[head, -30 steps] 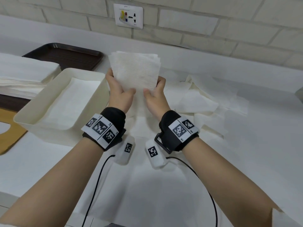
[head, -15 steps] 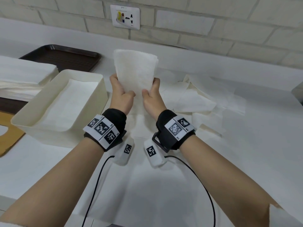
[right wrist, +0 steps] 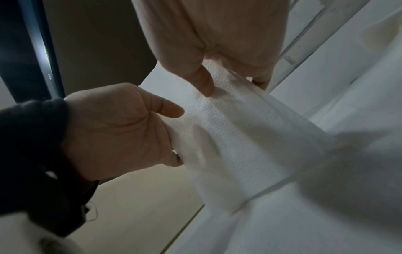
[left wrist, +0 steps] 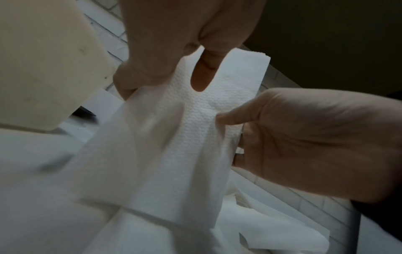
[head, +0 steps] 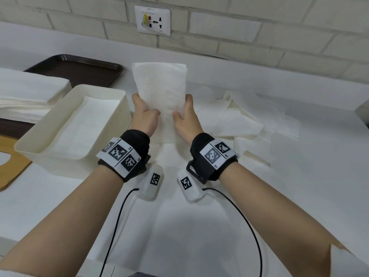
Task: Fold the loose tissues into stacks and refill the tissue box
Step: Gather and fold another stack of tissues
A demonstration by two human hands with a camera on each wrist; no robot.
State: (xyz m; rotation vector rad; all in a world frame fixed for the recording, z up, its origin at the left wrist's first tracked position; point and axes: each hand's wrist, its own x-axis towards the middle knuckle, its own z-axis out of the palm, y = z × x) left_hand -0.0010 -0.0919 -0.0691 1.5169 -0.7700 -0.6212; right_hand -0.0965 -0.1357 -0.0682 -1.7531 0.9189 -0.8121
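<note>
White desk (head: 299, 176) spread wide, taking the whole job. Cream tissue box (head: 50, 154) parked open at the left, partly filled, close for an easy drop. Loose tissues (head: 239, 120) heaped right, waiting. Folded stack (head: 161, 90) up on end, mid-air, probably for squaring edges. Left hand (head: 144, 116) and right hand (head: 185, 120) clamping its sides, fingers (left wrist: 202, 75) curled round, thumbs in front.

Head view bright, even, w/ wide-angle bending at edges; soft shadows under forearms on table (head: 299, 186). Wrist views dim, noisy; tissue (left wrist: 195, 120) lower part blurred, prob. motion.
</note>
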